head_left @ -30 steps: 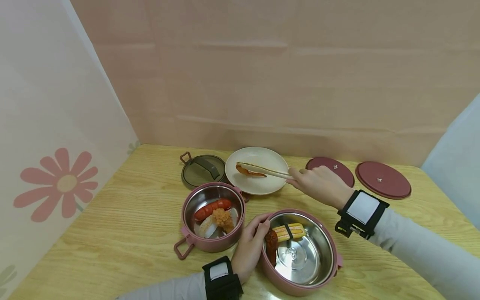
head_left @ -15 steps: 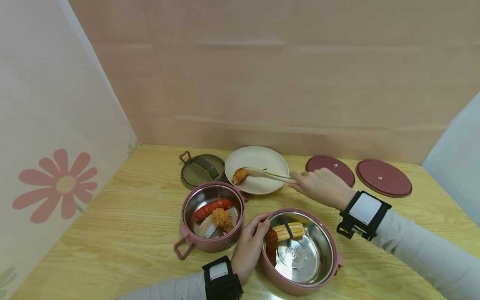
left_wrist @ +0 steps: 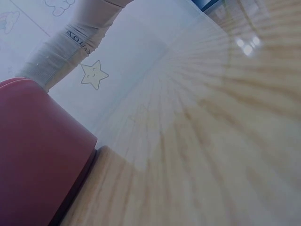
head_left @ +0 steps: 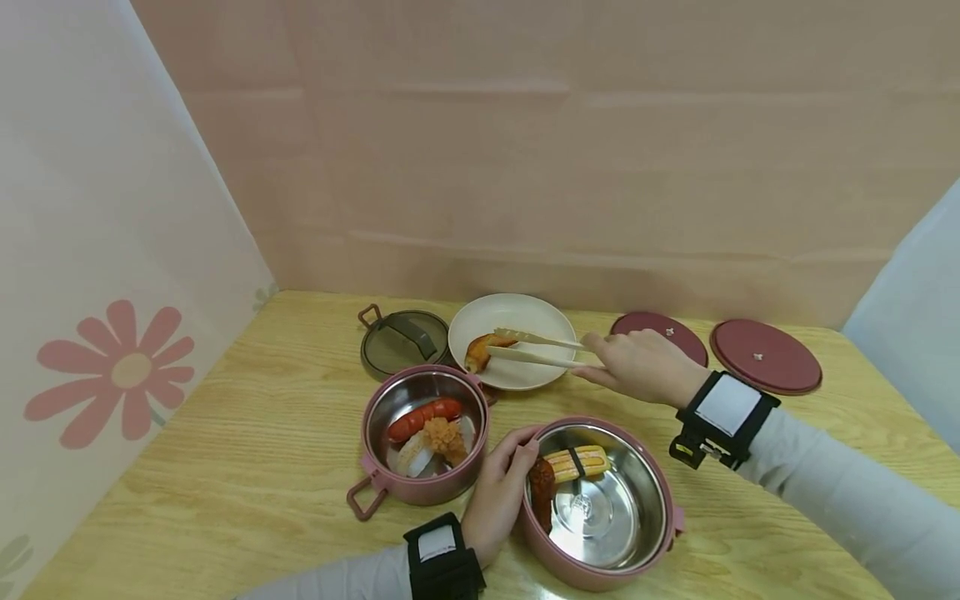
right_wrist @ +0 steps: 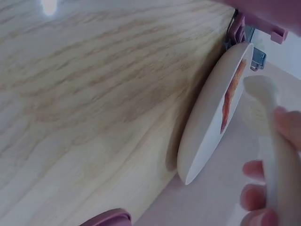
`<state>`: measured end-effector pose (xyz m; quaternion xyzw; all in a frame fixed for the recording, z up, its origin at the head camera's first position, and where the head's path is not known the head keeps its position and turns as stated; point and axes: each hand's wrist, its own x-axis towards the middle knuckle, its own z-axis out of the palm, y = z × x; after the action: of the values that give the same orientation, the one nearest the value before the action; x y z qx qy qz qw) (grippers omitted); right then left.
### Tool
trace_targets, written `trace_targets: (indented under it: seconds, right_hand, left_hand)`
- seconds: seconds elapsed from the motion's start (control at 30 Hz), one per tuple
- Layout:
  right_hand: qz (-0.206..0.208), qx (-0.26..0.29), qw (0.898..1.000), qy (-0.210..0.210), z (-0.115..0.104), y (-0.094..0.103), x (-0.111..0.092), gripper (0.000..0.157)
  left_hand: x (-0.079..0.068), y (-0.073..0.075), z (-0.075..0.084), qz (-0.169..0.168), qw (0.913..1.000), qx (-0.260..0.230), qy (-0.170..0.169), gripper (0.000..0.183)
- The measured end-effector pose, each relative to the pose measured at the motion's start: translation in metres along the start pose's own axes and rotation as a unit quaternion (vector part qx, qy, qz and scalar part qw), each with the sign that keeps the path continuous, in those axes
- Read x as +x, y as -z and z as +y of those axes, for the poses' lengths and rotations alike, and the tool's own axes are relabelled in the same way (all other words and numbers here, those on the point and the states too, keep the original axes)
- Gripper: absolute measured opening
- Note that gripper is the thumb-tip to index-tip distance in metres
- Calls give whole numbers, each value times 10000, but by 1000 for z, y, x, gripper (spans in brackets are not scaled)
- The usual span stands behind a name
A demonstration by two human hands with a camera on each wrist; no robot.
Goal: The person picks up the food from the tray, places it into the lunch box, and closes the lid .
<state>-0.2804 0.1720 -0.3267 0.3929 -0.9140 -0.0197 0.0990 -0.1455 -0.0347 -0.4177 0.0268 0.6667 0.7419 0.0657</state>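
Note:
My right hand (head_left: pixel 645 364) holds beige tongs (head_left: pixel 536 358) over the cream plate (head_left: pixel 517 310). Their arms are spread, with the tips at an orange-brown, curved piece of food (head_left: pixel 483 350) on the plate's near left side. In the right wrist view, fingers (right_wrist: pixel 254 197) curl about the tongs and the food shows as a reddish strip (right_wrist: pixel 230 99). My left hand (head_left: pixel 495 492) grips the left rim of the nearer pink pot (head_left: pixel 660 492), thumb over the edge. This steel-lined pot contains a yellow block with a dark band (head_left: pixel 581 462) and a brown drumstick-like piece (head_left: pixel 542 492).
Left of that pot stands a second pink pot (head_left: pixel 397 486) with a red sausage (head_left: pixel 423 419), a fried piece (head_left: pixel 445 437) and pale food. Behind it lies a dark lid with a handle (head_left: pixel 401 337). Two maroon lids (head_left: pixel 660 333) lie at the back right.
The tongs first cover the food, which turns and shifts slightly left on the plate; now their arms have spread apart. My left hand keeps its place on the pot.

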Motion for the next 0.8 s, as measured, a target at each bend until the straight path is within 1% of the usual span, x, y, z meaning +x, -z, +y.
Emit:
trace_targets:
  seconds: [0.07, 0.13, 0.2, 0.23, 0.3, 0.37, 0.47, 0.5, 0.6, 0.63, 0.67, 0.8]
  right_hand:
    - [-29, 82, 9999, -140, 3, 0, 0, 41]
    - [-86, 259, 9990, -366, 9, -1, 0, 37]
    - [-265, 651, 9951, -691, 18, -2, -1, 34]
    - [-390, 899, 9914, -862, 22, -3, -3, 34]
    - [-707, 1489, 9794, -1164, 29, -4, -5, 38]
    - [-1038, 2037, 9630, -1426, 35, -6, -7, 43]
    - [-1436, 2669, 9378, -1694, 38, -9, -9, 54]
    - [-1523, 2826, 9302, -1778, 38, -10, -9, 56]
    - [-1703, 3221, 9124, -1863, 36, -15, -6, 59]
    - [-1737, 3312, 9085, -1863, 34, -17, -5, 58]
    - [-1766, 3375, 9062, -1834, 32, -18, -3, 58]
    - [-1821, 3353, 9098, -1635, 24, -19, 5, 58]
  left_hand:
    - [0, -1, -1, -6, 10000, -19, 2, 41]
    - [1, -2, -1, -9, 10000, -19, 10, 40]
    - [2, -2, -1, -13, 10000, -12, 22, 40]
    - [2, -2, -1, -11, 10000, -5, 25, 40]
    - [2, -2, -1, 12, 10000, 33, 19, 40]
    - [1, -2, -1, 25, 10000, 44, 31, 40]
    - [2, -1, 0, 40, 10000, 64, 46, 41]
    - [2, 0, -1, 39, 10000, 63, 60, 41]
    - [2, 1, -1, 40, 9999, 52, 76, 41]
    - [2, 1, -1, 43, 9999, 47, 83, 41]
    - [2, 2, -1, 47, 9999, 34, 84, 41]
    - [1, 1, -1, 64, 10000, -2, 54, 40]
